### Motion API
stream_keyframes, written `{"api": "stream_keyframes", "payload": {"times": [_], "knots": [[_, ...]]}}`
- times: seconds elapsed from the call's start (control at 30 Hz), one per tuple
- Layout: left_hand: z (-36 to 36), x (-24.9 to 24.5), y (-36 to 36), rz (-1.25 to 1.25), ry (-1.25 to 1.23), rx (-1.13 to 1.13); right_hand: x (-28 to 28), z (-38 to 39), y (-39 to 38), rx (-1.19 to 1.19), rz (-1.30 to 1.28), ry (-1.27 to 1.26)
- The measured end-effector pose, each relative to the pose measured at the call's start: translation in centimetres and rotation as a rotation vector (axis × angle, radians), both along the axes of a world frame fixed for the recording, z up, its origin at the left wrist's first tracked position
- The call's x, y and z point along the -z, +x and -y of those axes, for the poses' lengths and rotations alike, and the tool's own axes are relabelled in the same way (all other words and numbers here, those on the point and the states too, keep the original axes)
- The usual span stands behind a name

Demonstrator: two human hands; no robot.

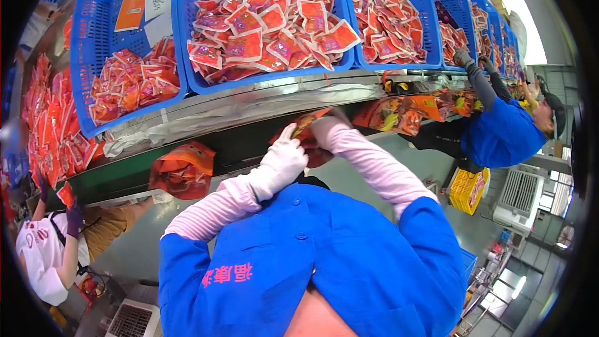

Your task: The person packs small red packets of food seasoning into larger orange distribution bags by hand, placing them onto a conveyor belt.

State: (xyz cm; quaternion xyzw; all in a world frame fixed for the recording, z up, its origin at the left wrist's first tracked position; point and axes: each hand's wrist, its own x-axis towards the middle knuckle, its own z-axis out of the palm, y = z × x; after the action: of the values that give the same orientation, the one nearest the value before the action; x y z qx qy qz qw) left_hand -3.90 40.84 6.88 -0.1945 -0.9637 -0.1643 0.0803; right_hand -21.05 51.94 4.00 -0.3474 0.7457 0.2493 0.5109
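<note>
In front of my chest, over the dark conveyor belt point(243, 161), is a red and orange printed bag point(306, 126). My left hand point(282, 157), in a white glove, has its fingers closed on the bag's left edge. My right hand point(326, 130) is at the bag's right side; its fingers are smeared by motion, so I cannot see what they hold. Another red bag point(182, 171) stands on the belt to the left, its mouth open and packets showing inside. More printed bags point(390, 114) line the belt to the right.
Blue baskets point(182, 25) of small red sachets point(274, 19) run along the shelf beyond the belt. The left basket also holds an orange card point(130, 12). A co-worker in blue point(508, 131) stands right; another in white point(47, 253) stands left, holding a red packet point(65, 195).
</note>
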Motion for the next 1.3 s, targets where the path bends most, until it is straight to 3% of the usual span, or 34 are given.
{"api": "stream_keyframes", "payload": {"times": [0.1, 0.13, 0.17, 0.23, 0.27, 0.33, 0.43, 0.47, 0.5, 0.53, 0.57, 0.6, 0.67, 0.7, 0.73, 0.77, 0.8, 0.87, 0.97, 1.0, 1.07, 1.13, 1.2, 1.23, 1.3], "knots": [[1.1, -0.4, 1.3, 0.02, -0.036, -0.011, 0.6, 1.0, 1.3, -0.202, -0.222, -0.153], [1.4, -0.4, 1.9, 0.026, -0.033, -0.025, 3.6, -0.3, 0.5, -0.136, -0.213, -0.358], [1.8, -0.7, 2.4, 0.03, 0.013, -0.062, -1.7, 2.1, 1.6, 0.401, -0.019, -0.307], [2.1, -0.4, 3.1, 0.045, -0.012, -0.078, 5.1, 4.6, 0.7, 0.571, 0.047, 0.085], [2.4, -0.3, 3.4, 0.042, -0.039, -0.079, 7.8, 3.9, 2.2, 0.557, 0.058, 0.077], [2.6, -0.6, 3.9, 0.07, -0.083, -0.09, 9.2, 2.5, 5.6, -0.454, -0.295, -0.498], [3.3, -1.2, 4.6, 0.121, -0.053, -0.103, 11.9, 4.1, 4.7, 0.031, -0.254, -0.519], [4.5, -1.8, 4.9, 0.117, -0.068, -0.13, 0.6, 4.5, 5.1, -0.129, -0.124, -0.488], [6.4, -2.6, 4.7, 0.02, 0.149, -0.182, -0.6, 4.5, 4.4, -0.203, -0.069, -0.514], [8.7, -3.5, 4.7, -0.084, 0.364, -0.231, -5.6, 5.9, 4.3, -0.22, -0.011, -0.481], [12.1, -4.8, 5.0, -0.203, 0.198, -0.388, -10.5, 7.2, 4.1, -0.234, 0.048, -0.447], [15.8, -5.0, 5.4, -0.278, 0.164, -0.554, -12.0, 7.6, 3.1, -0.135, 0.136, -0.752], [23.3, -5.9, 5.5, -0.238, 0.03, -0.901, -13.4, 10.5, 1.1, -0.025, 0.043, -1.199], [26.2, -4.8, 5.2, -0.33, -0.058, -0.98, -12.3, 12.6, 0.2, 0.082, -0.123, -1.326], [29.3, -1.9, 4.9, -0.202, -0.098, -1.01, -11.4, 15.2, -1.2, -0.043, -0.279, -1.396], [30.8, -1.2, 4.2, 0.184, -0.082, -0.981, -10.4, 17.5, -1.9, -0.119, -0.382, -1.456], [31.5, 0.4, 3.5, 0.347, 0.0, -0.95, -8.6, 19.6, -2.4, -0.181, -0.52, -1.322], [32.7, 3.5, 2.4, 0.424, -0.083, -1.017, -3.5, 22.4, -3.6, -0.266, -0.519, -1.049], [33.3, 1.7, 4.7, -0.062, 0.069, -0.997, -3.9, 22.5, -3.2, -0.053, -0.471, -1.112], [33.4, 1.5, 5.4, -0.27, 0.16, -0.946, -5.2, 21.7, -3.4, 0.037, -0.435, -1.142], [30.2, -4.7, 5.5, -0.015, 0.702, -0.953, -7.1, 18.6, -4.8, 0.114, -0.425, -1.435], [24.3, -8.6, 4.3, 0.014, 1.007, -0.881, -11.6, 13.4, -6.5, 0.47, -0.043, -1.405], [15.7, -11.0, 1.8, 0.057, 1.266, -0.721, -16.2, 5.0, -7.4, 0.791, 0.124, -1.445], [11.8, -10.8, 0.2, 0.008, 1.168, -0.557, -16.2, 1.4, -8.0, 0.87, 0.149, -1.661], [4.2, -10.8, -1.8, 0.008, 1.115, -0.294, -18.1, -4.9, -7.8, 0.968, 0.16, -1.735]]}}
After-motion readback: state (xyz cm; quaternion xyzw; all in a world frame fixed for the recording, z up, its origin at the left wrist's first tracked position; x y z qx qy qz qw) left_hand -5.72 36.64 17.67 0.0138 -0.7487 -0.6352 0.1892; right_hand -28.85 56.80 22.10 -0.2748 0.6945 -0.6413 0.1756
